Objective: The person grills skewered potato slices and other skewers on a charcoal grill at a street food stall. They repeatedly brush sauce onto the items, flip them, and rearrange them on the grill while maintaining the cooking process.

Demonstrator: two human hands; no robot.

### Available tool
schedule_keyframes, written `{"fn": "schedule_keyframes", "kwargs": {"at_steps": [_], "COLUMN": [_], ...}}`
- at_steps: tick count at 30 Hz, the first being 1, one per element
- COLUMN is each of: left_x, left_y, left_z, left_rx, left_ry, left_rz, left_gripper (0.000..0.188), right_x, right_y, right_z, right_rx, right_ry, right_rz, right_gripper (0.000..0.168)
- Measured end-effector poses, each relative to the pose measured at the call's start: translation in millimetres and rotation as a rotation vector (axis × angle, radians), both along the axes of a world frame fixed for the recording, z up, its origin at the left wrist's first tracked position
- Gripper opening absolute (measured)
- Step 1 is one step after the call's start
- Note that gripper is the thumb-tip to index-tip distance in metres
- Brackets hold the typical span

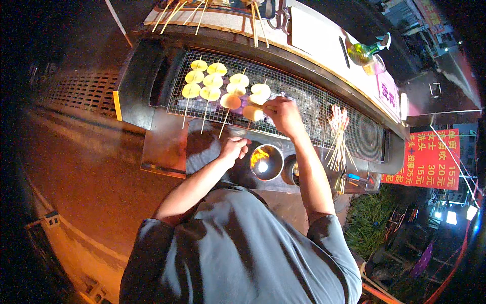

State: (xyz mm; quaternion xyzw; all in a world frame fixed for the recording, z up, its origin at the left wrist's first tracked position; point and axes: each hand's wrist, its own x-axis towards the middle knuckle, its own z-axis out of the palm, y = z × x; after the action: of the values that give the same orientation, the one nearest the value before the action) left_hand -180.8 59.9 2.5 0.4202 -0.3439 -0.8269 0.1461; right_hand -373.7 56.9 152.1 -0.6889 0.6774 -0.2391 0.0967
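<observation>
Four skewers of round pale-yellow slices, likely potato, lie on the wire grill mesh (303,91). My left hand (233,147) is at the grill's near edge, its fingers curled round the stick end of the rightmost skewer (252,113). Over that skewer's slices, my right hand (284,116) is closed on a small brownish tool (262,108), mostly hidden by the fingers. Left of it lie a second skewer (230,101), a third (210,93) and the leftmost (191,90). Below my hands stands a round metal bowl (266,146) with something orange-yellow inside.
A bunch of thin meat skewers (338,121) rests at the grill's right. Another bowl (294,169) is partly behind my right forearm. A blue-handled tool (355,177) lies on the near ledge. Scissors (280,17) and a green spray bottle (363,52) are on the far shelf.
</observation>
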Motion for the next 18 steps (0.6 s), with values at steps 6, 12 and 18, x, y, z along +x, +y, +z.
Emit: {"fn": "schedule_keyframes", "kwargs": {"at_steps": [6, 12, 18], "left_x": [3, 1, -4], "left_y": [0, -2, -1], "left_z": [5, -1, 12], "left_rx": [0.076, -0.011, -0.028], "left_ry": [0.091, 0.037, 0.007], "left_rz": [0.009, -0.035, 0.014], "left_gripper": [0.023, 0.024, 0.023], "right_x": [14, 11, 11], "right_y": [-3, -5, -12], "right_z": [-12, -7, -7], "right_rx": [0.031, -0.019, 0.035], "right_ry": [-0.039, -0.165, -0.118], "right_rz": [-0.146, -0.147, -0.142], "right_gripper": [0.016, 0.017, 0.019]}}
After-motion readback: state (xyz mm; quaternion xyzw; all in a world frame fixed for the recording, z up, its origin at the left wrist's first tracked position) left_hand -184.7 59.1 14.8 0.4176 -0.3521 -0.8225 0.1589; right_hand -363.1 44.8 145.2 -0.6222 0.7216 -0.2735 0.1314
